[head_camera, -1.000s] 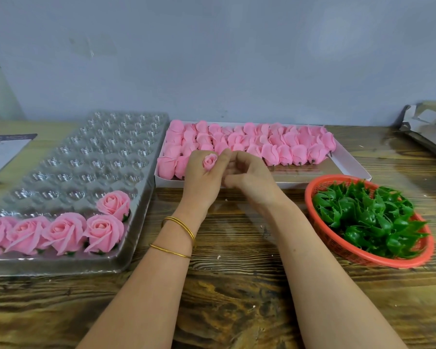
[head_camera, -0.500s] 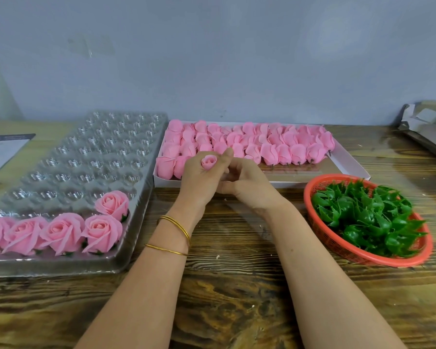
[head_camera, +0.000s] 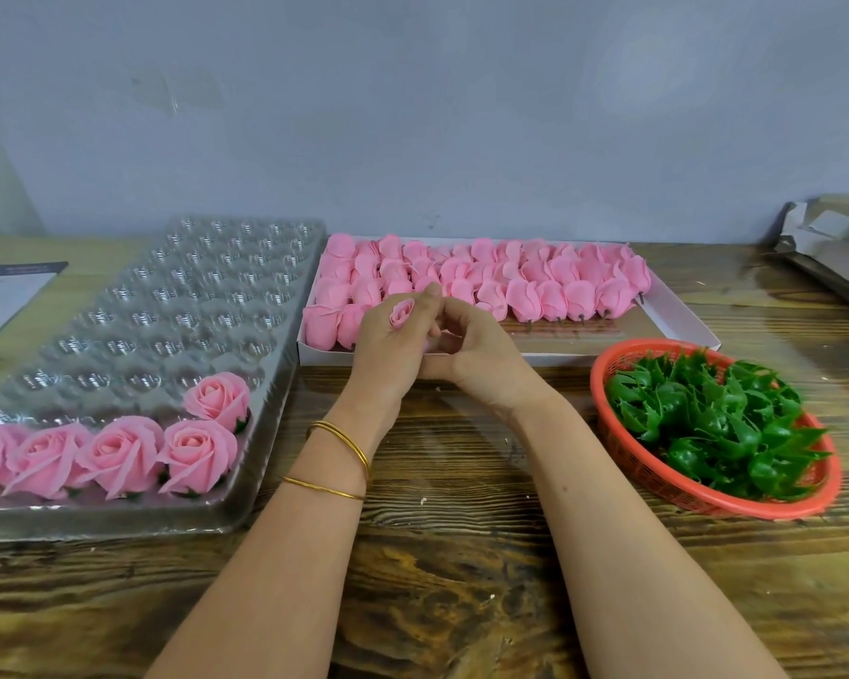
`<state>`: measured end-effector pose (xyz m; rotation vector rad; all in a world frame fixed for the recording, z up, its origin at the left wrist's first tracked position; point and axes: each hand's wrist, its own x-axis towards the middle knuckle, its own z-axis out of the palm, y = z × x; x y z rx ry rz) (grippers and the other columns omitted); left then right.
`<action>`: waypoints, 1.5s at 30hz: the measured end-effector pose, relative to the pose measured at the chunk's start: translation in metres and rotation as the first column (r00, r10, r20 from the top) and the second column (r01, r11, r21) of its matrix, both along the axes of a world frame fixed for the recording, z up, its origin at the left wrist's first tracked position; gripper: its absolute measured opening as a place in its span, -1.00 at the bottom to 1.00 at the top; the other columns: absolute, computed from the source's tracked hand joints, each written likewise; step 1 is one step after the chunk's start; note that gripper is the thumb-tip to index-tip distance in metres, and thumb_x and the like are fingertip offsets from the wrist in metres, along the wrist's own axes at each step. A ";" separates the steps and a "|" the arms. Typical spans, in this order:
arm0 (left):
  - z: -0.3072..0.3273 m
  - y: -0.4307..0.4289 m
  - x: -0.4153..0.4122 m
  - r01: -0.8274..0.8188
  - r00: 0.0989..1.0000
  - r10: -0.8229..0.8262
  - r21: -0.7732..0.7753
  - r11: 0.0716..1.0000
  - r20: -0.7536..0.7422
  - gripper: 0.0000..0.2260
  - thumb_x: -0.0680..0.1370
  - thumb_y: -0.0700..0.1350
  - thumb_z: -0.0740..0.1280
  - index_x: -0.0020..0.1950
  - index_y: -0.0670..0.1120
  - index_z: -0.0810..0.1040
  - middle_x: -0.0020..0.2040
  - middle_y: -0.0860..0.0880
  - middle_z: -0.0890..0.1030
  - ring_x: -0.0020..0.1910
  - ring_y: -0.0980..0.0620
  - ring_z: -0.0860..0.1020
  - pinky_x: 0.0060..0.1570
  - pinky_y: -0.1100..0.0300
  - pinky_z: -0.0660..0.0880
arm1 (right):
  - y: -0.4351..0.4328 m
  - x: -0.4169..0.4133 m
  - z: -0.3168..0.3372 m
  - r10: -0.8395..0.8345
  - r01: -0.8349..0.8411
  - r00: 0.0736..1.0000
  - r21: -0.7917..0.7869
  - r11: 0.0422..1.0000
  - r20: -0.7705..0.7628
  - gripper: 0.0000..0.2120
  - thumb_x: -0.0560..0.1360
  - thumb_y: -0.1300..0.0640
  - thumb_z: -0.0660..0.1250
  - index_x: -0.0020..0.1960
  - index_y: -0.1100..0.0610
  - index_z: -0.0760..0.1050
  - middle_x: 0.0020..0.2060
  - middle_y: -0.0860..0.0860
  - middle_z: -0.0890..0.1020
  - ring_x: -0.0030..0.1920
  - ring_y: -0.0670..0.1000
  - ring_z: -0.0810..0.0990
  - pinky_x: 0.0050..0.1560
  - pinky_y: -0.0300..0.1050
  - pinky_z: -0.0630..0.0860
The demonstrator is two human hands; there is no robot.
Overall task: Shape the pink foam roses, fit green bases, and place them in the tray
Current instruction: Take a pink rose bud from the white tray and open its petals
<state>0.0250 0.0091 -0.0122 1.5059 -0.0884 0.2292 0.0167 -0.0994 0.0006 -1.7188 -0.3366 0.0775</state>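
Note:
My left hand (head_camera: pixel 388 347) holds a small pink foam rose bud (head_camera: pixel 402 313) between thumb and fingers, above the table's middle. My right hand (head_camera: pixel 476 355) is pressed against it, fingers curled round the bud's outer petals (head_camera: pixel 444 338). Behind the hands lies a white box (head_camera: pixel 677 313) packed with closed pink buds (head_camera: pixel 535 281). A clear plastic tray (head_camera: pixel 167 306) at the left carries several opened roses (head_camera: pixel 118 453) along its near edge, one more (head_camera: pixel 218 396) in the row behind. An orange basket (head_camera: pixel 667 475) at the right holds green bases (head_camera: pixel 716 423).
A paper sheet (head_camera: pixel 6 291) lies at the far left edge. A grey cardboard box (head_camera: pixel 834 252) sits at the back right. The wooden table (head_camera: pixel 461 556) runs bare in front of my forearms. A grey wall stands close behind.
Both hands have stayed together over the bud, with my right fingers shifting round its petals. Nothing else on the table has moved.

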 end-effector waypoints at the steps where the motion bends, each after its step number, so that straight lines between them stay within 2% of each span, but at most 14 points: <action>1: 0.000 0.000 0.000 -0.004 1.000 0.004 -0.010 1.000 -0.002 -0.56 0.52 0.19 0.31 -0.15 -0.21 0.60 -0.26 -0.25 0.61 -0.17 -0.23 0.63 0.10 -0.20 0.57 | 0.001 -0.001 0.001 -0.011 0.011 1.000 -0.004 1.000 0.007 -0.62 0.34 0.47 0.47 -0.02 0.09 0.50 -0.25 -0.07 0.59 -0.25 -0.17 0.59 -0.18 -0.35 0.51; 3: 0.001 0.000 -0.001 -0.010 1.000 0.010 -0.021 1.000 0.005 -0.55 0.54 0.18 0.31 -0.17 -0.23 0.57 -0.23 -0.30 0.59 -0.17 -0.20 0.61 0.11 -0.20 0.54 | 0.003 -0.002 0.001 -0.023 0.024 0.999 -0.012 1.000 0.023 -0.64 0.34 0.47 0.47 -0.03 0.12 0.48 -0.22 -0.03 0.58 -0.22 -0.13 0.59 -0.18 -0.33 0.52; 6: 0.001 0.000 -0.001 0.001 1.000 -0.001 -0.002 1.000 0.011 -0.60 0.58 0.14 0.31 -0.27 -0.16 0.55 -0.29 -0.17 0.55 -0.23 -0.05 0.57 0.01 -0.17 0.56 | 0.003 -0.002 0.000 -0.039 0.040 0.999 -0.008 0.999 0.033 -0.68 0.36 0.48 0.44 0.08 0.31 0.50 -0.17 0.09 0.57 -0.15 -0.01 0.58 -0.08 -0.21 0.55; 8: 0.000 0.001 0.000 0.022 1.000 -0.022 0.003 1.000 0.018 -0.67 0.55 0.15 0.35 -0.29 -0.04 0.61 -0.32 -0.05 0.59 -0.24 0.03 0.60 -0.15 -0.02 0.58 | 0.002 -0.002 0.000 -0.035 0.035 0.999 -0.002 0.999 0.016 -0.62 0.39 0.47 0.42 0.18 0.32 0.50 -0.10 0.20 0.61 -0.11 0.05 0.58 0.04 -0.08 0.57; 11: 0.000 0.003 -0.001 0.046 0.998 -0.046 0.012 0.999 0.041 -0.78 0.53 0.12 0.39 -0.28 0.08 0.65 -0.31 0.06 0.65 -0.22 0.11 0.65 -0.16 0.17 0.55 | 0.001 -0.003 0.001 0.000 0.001 1.000 0.040 0.999 -0.026 -0.59 0.43 0.45 0.40 0.24 0.23 0.51 0.09 0.35 0.61 -0.01 0.15 0.63 0.18 0.09 0.55; 16: 0.001 0.005 -0.003 0.047 0.997 -0.048 0.022 0.999 0.054 -0.81 0.53 0.06 0.43 -0.23 0.01 0.66 -0.27 -0.06 0.67 -0.20 -0.02 0.66 -0.02 -0.04 0.64 | -0.001 -0.001 -0.001 0.076 -0.070 0.994 0.079 0.994 -0.081 -0.65 0.48 0.46 0.34 0.20 0.18 0.55 0.15 0.36 0.58 0.09 0.11 0.62 0.27 0.09 0.51; 19: 0.001 0.004 -0.002 0.038 0.998 -0.039 0.024 0.999 0.052 -0.76 0.54 0.05 0.41 -0.32 0.08 0.62 -0.38 0.04 0.60 -0.26 0.07 0.62 -0.05 -0.01 0.62 | -0.001 -0.001 0.000 0.063 -0.058 0.996 0.069 0.996 -0.068 -0.67 0.47 0.46 0.35 0.21 0.27 0.54 0.12 0.42 0.55 0.03 0.10 0.58 0.27 0.15 0.49; 23: 0.000 0.002 -0.001 0.002 1.000 -0.003 0.023 1.000 0.028 -0.64 0.57 0.07 0.36 -0.43 0.09 0.56 -0.47 0.09 0.54 -0.35 0.12 0.62 -0.11 0.08 0.57 | -0.001 -0.002 0.000 0.035 -0.032 0.998 0.058 0.998 -0.044 -0.64 0.38 0.45 0.43 0.11 0.16 0.58 -0.13 0.13 0.65 -0.10 -0.04 0.63 0.04 -0.16 0.59; 27: 0.002 0.000 -0.001 -0.023 1.000 0.023 -0.011 1.000 -0.006 -0.65 0.45 0.25 0.34 -0.43 0.08 0.56 -0.24 -0.20 0.66 -0.14 -0.15 0.68 0.06 -0.13 0.60 | 0.001 -0.001 0.001 -0.037 0.037 0.999 0.004 0.999 -0.006 -0.65 0.33 0.43 0.49 0.01 0.13 0.51 -0.18 0.03 0.59 -0.21 -0.09 0.59 -0.13 -0.26 0.56; 29: 0.002 0.000 -0.001 -0.024 1.000 0.024 -0.024 0.999 -0.005 -0.65 0.44 0.27 0.33 -0.41 0.07 0.56 -0.18 -0.33 0.61 -0.09 -0.26 0.64 0.11 -0.23 0.56 | 0.001 -0.001 0.001 -0.061 0.061 0.998 -0.008 0.998 0.009 -0.67 0.33 0.43 0.50 -0.07 0.13 0.47 -0.23 0.02 0.56 -0.27 -0.10 0.56 -0.20 -0.28 0.52; 32: 0.003 0.000 -0.002 -0.017 1.000 0.017 -0.027 0.999 -0.001 -0.64 0.44 0.27 0.34 -0.34 0.01 0.59 -0.23 -0.30 0.59 -0.14 -0.22 0.63 0.12 -0.25 0.54 | 0.001 0.000 -0.001 -0.066 0.066 0.998 0.002 0.998 0.013 -0.73 0.35 0.43 0.48 -0.05 0.24 0.48 -0.20 0.12 0.57 -0.18 0.02 0.57 -0.04 -0.05 0.58; 35: 0.001 0.001 -0.002 0.018 1.000 -0.018 -0.041 0.999 -0.002 -0.63 0.43 0.25 0.38 -0.19 -0.06 0.65 -0.13 -0.29 0.65 -0.12 -0.15 0.66 0.05 -0.12 0.60 | 0.002 -0.001 -0.001 -0.057 0.057 0.998 0.011 0.998 -0.009 -0.65 0.37 0.43 0.47 0.13 0.35 0.50 -0.10 0.22 0.61 -0.11 0.08 0.59 0.13 0.14 0.56; 41: 0.000 0.005 -0.002 0.064 0.998 -0.063 -0.039 0.997 0.032 -0.80 0.51 0.10 0.43 -0.26 0.03 0.66 -0.31 0.00 0.64 -0.23 0.08 0.63 -0.17 0.18 0.57 | -0.001 -0.002 -0.002 -0.015 0.017 0.999 0.042 0.999 -0.044 -0.62 0.45 0.43 0.40 0.25 0.28 0.51 0.10 0.41 0.57 0.17 0.35 0.56 0.27 0.25 0.47; 45: 0.001 0.006 -0.003 0.066 0.997 -0.065 -0.014 0.998 0.033 -0.78 0.53 0.05 0.42 -0.32 0.08 0.66 -0.38 0.07 0.62 -0.25 0.09 0.64 -0.14 0.16 0.59 | -0.003 -0.003 -0.001 0.041 -0.036 0.997 0.070 0.997 -0.071 -0.64 0.50 0.41 0.35 0.28 0.25 0.52 0.14 0.35 0.59 0.20 0.27 0.58 0.29 0.20 0.48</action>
